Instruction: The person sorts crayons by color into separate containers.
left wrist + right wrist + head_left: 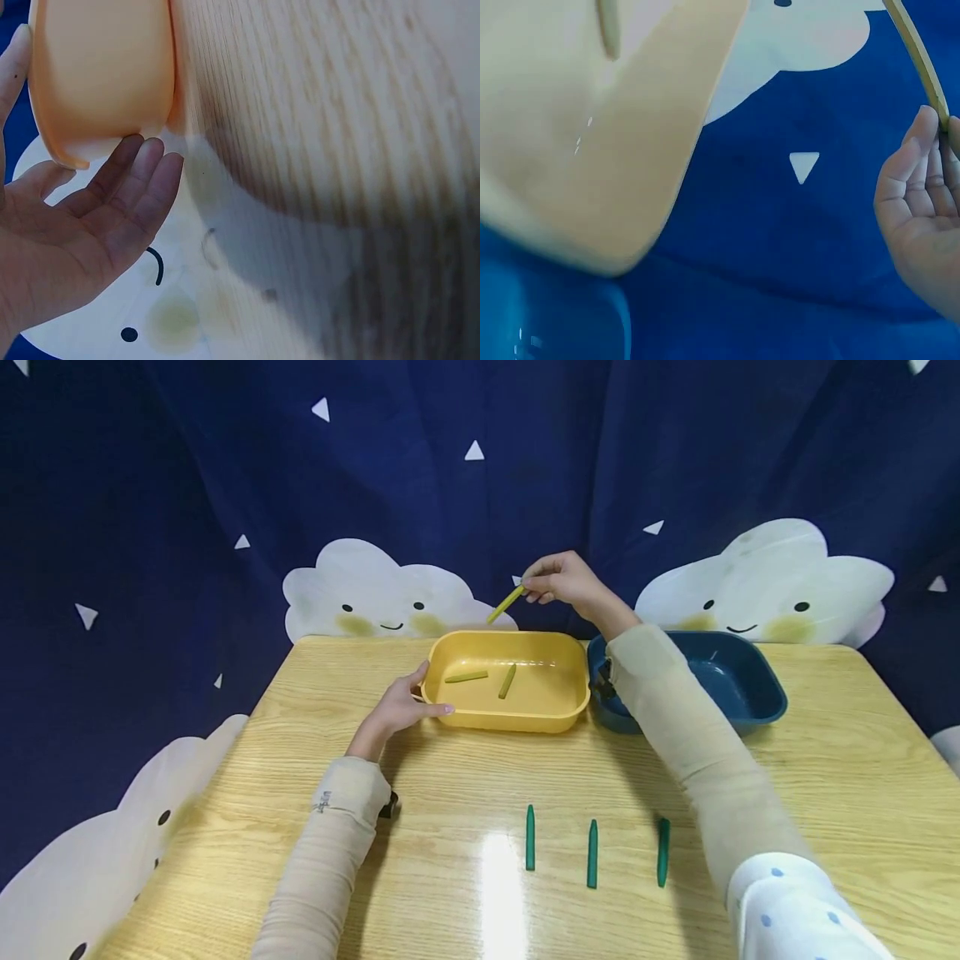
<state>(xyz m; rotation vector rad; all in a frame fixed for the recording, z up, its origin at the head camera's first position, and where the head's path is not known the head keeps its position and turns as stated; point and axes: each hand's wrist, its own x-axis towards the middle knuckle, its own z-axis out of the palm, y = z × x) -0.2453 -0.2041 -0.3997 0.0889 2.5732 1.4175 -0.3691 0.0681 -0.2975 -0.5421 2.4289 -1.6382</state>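
My right hand [566,581] pinches a yellow crayon [506,604] by one end, above the back rim of a yellow plastic basin [510,722]. The right wrist view also shows this crayon [919,56] held between thumb and fingertips. Two yellow crayons lie apart inside the basin, one crosswise [467,677] and one slanted [507,681]. At the basin's left end, my left hand [401,703] holds the rim, its thumb over the front corner and its other fingers by the outer side. The left wrist view shows fingertips [146,161] against the basin's outside.
A dark blue basin [738,681] stands right beside the yellow one, partly hidden by my right forearm. Three green crayons lie spaced in a row nearer me: left [530,837], middle [592,853], right [663,852]. A dark blue curtain [480,510] hangs behind the wooden table [450,827].
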